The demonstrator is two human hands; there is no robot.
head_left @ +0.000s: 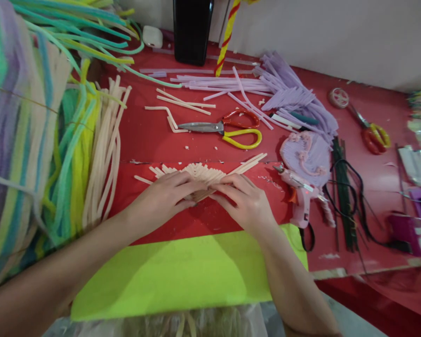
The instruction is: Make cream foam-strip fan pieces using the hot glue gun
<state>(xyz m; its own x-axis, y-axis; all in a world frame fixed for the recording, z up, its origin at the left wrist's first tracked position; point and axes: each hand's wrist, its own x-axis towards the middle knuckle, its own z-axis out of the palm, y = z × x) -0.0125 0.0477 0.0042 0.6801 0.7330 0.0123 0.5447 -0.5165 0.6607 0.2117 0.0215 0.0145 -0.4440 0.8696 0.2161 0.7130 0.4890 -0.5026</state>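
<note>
Both hands grip a fan-shaped piece of cream pipe cleaners (199,172) at its near edge, low over the red table. My left hand (171,191) pinches the left side, its fingers curled in. My right hand (243,199) pinches the right side, fingertips close to the left ones. The strands are laid in a V pattern, and several loose ends stick out to the right and left. What lies under the fingertips is partly hidden. Beyond the piece, scissors (221,127) with one red and one yellow handle lie beside a bent cream pipe cleaner (170,117).
Bundles of coloured pipe cleaners (17,117) pile up on the left. A pink glue gun (301,196) rests at right near a lilac round piece (307,157). Lilac pipe cleaners (287,89) and a black phone (192,30) are behind. A yellow-green sheet (182,276) covers the front edge.
</note>
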